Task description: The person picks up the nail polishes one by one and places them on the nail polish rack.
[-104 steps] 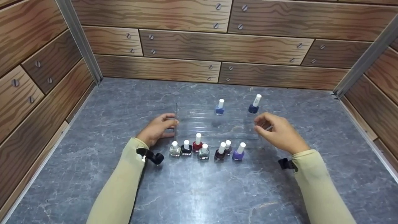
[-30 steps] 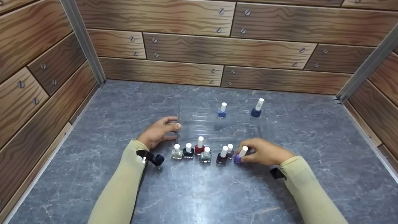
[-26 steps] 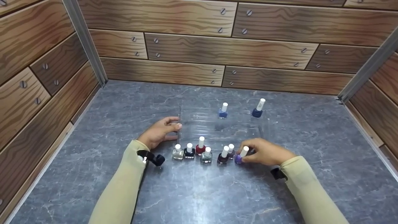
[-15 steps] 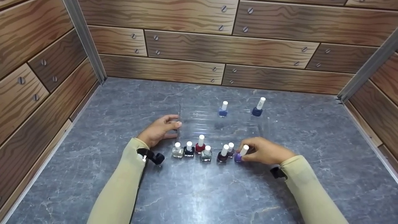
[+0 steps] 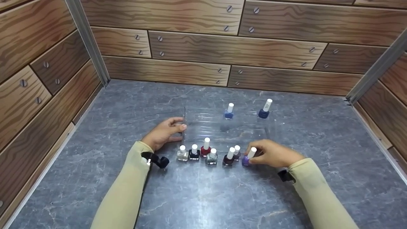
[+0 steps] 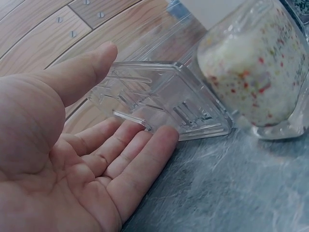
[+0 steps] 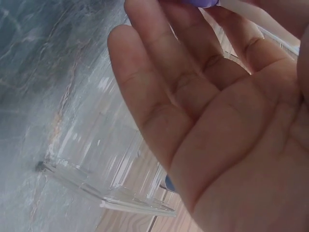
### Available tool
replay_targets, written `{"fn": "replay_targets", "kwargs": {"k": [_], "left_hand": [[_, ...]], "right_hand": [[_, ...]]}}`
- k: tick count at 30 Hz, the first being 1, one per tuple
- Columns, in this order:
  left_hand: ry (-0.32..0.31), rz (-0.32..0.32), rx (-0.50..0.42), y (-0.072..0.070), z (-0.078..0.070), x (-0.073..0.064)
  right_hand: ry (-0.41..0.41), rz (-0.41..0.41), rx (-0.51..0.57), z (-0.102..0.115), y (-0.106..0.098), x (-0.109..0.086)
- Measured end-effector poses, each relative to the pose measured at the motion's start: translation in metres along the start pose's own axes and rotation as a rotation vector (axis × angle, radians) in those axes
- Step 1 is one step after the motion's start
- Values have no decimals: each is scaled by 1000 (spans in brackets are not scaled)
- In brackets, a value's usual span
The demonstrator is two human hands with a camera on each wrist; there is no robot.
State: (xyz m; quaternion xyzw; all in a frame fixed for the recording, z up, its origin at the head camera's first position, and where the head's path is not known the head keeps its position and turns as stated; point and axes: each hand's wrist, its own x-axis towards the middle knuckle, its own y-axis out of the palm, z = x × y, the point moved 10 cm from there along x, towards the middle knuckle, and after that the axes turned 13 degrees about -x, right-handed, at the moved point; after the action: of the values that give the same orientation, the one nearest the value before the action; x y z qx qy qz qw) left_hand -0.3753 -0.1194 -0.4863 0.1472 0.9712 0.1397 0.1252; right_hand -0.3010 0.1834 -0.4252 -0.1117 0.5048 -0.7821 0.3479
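Observation:
My right hand (image 5: 270, 153) pinches a purple nail polish bottle (image 5: 246, 161) with a white cap between thumb and fingers. The bottle leans slightly, in front of the right part of a clear plastic rack (image 5: 210, 128). In the right wrist view only a sliver of the purple bottle (image 7: 203, 2) shows past the fingers. My left hand (image 5: 163, 133) rests at the rack's left end, fingers loosely extended. In the left wrist view its fingertips (image 6: 166, 137) touch the rack's end panel (image 6: 193, 104), and the thumb lies at the panel's upper edge.
Along the rack's front stand white-speckled (image 5: 182, 155), black (image 5: 194, 154), red (image 5: 205, 150), glittery grey (image 5: 211, 159), dark brown (image 5: 228, 160) and mauve (image 5: 237, 155) bottles. Light blue (image 5: 228, 114) and dark blue (image 5: 263, 113) bottles stand at its far side. Wood-patterned walls (image 5: 190, 47) enclose the table.
Since the earliest frame my right hand has come from the rack's right end toward me and taken hold of the purple bottle. Over the last second both hands stay nearly still.

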Motion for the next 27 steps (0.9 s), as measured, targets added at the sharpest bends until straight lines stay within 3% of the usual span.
{"fn": "replay_targets", "kwargs": {"k": [12,16,22,27], "left_hand": [[2,8,6,0,0,1],[-1,14,3,1,1,1],[3,22,1,1,2,2],[0,18,-2,2,0,3]], "right_hand": [[-70,-30,-60,4,-4,-1],[-58,-64,-75,2,-12,-5],[-4,-202,-17,6,-38,-14],[13,-413,78,14,-61,-18]]}}
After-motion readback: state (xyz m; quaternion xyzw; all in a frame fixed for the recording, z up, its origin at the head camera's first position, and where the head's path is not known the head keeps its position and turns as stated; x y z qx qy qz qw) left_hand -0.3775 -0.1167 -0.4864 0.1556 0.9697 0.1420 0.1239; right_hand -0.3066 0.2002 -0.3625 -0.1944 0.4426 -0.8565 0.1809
